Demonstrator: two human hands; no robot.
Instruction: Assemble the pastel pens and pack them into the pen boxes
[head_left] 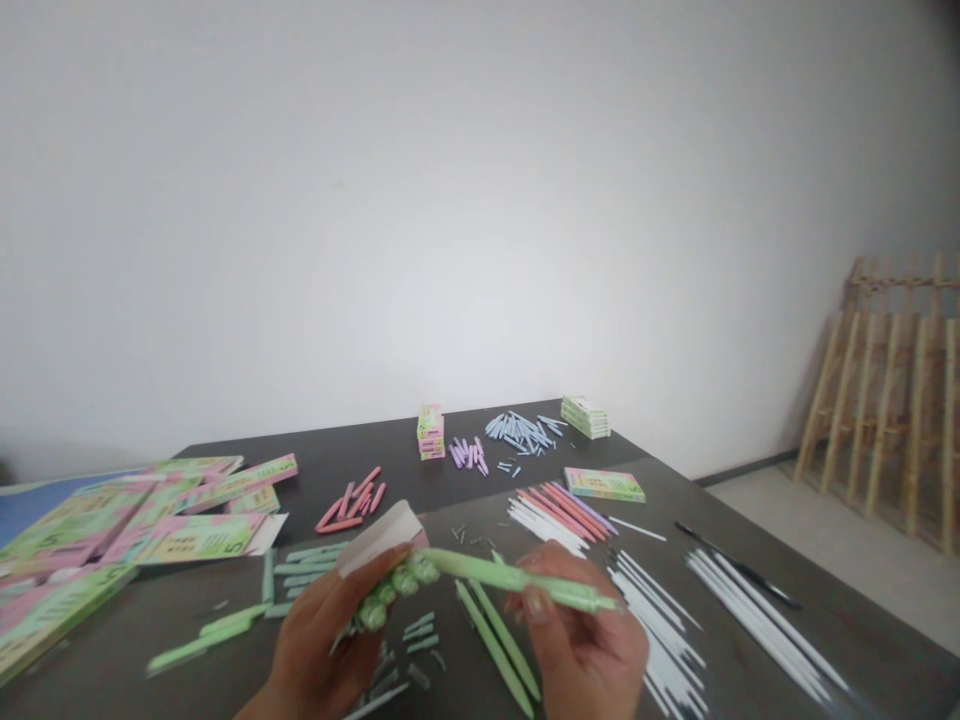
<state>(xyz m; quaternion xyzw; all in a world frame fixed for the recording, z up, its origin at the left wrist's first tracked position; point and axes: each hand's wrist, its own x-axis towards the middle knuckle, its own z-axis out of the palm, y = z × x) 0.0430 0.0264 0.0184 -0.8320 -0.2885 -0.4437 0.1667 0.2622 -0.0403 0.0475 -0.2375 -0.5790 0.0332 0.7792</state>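
My left hand (311,630) is wrapped round a small pen box (384,535) whose end flap stands up. Clear ends of several green pens (375,607) show at its opening. Between the thumb and fingers of my right hand (581,640) is a light green pen (491,573), lying almost level. The far end of this pen overlaps the box opening; whether it is inside, I cannot tell. Below the hands, two green pens (499,640) lie on the dark table. Small green barrel parts (421,632) and clear bits lie beside my left hand.
Left on the table are flat pen boxes (202,537), green barrels (307,567) and red barrels (352,505). White refills (660,630) lie at right. Stacked boxes (585,415), purple parts (469,453) and blue parts (521,432) stand farther back. A wooden rack (892,400) leans against the wall.
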